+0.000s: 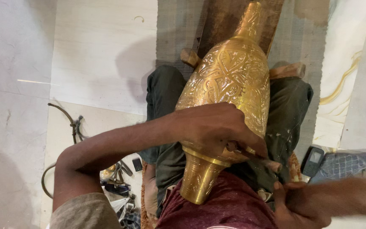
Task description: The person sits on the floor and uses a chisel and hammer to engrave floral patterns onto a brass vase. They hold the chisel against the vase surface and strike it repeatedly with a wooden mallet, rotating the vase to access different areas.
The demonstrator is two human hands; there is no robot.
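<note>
A large engraved brass vase (229, 76) lies across my lap, neck pointing away and flared foot (198, 182) toward my chest. My left hand (217, 127) rests on the vase's lower body, its fingers closed around a short chisel (257, 156) with a wooden end, held against the metal. My right hand (299, 203) is low at the right, close to the chisel's end. It is blurred by motion, so what it holds cannot be made out.
A dark mobile phone (313, 160) and a checked cloth (346, 165) lie to the right. A bent hose (70, 123) and small tools (119, 182) lie on the pale floor at the left. A wooden plank (223, 21) lies under the vase's neck.
</note>
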